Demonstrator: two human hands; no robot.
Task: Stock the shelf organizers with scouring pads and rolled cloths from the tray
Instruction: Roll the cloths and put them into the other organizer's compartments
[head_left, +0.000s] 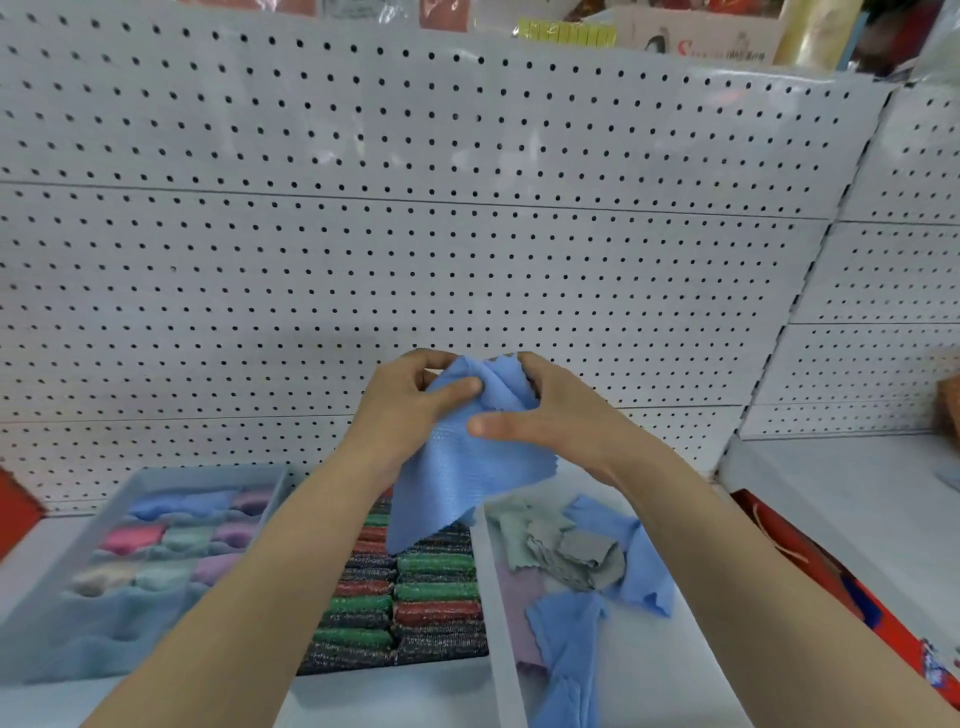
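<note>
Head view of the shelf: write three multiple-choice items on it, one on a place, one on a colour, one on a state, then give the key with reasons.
1. Where does the compartment organizer with rolled cloths sit relative to the scouring pads?
A. To their left
B. To their right
C. On top of them

2. What colour is the cloth held up in both hands?
A. Grey
B. Blue
C. Pink

3. What state is that held cloth in?
A. Tightly rolled
B. Lying flat in the tray
C. Unrolled, hanging loose below the hands

Key: 1 A, the organizer lies at the left and the pads beside it toward the middle. 2 B, the fabric pinched by the left hand and right hand is light blue. 3 C, its lower edge droops freely over the pads, clear of the white tray that holds the loose cloths.
</note>
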